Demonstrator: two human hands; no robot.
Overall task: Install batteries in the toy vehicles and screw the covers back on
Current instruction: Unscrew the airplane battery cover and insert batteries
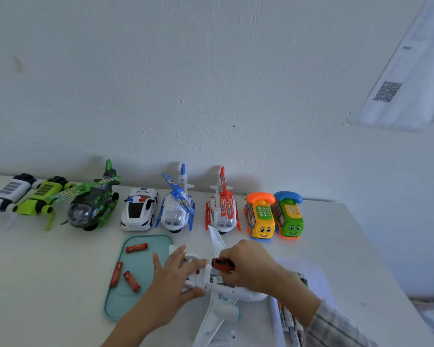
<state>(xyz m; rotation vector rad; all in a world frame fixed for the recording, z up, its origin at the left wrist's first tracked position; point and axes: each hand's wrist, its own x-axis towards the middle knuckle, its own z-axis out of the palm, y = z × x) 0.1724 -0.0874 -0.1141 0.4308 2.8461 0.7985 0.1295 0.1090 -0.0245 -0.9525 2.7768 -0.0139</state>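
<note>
three red batteries lie loose in the teal tray at lower left of centre, and we work just right of it on the white toy airplane, which lies belly-up at bottom centre of the frame. our left hand rests across the fuselage with fingers spread fairly wide and nearly straight, thumb tucked under the body, pinning it to the table. our right hand is curled around a red-handled screwdriver, its handle pointing left over the open-looking battery bay, where we make out what seem to be cells already seated; we cannot tell whether the cover is on.

judging by this, we are at the screw stage on the plane. to do it well, we should keep the left hand pressing firmly so the light plastic hull cannot roll on its rounded back, stand the driver square to the screw rather than slanted, and push down gently while turning, since small screws in soft plastic strip easily. the wing sticking up behind our knuckles could snag the wrist. eight other toys wait in a row along the wall in mid frame.
</note>
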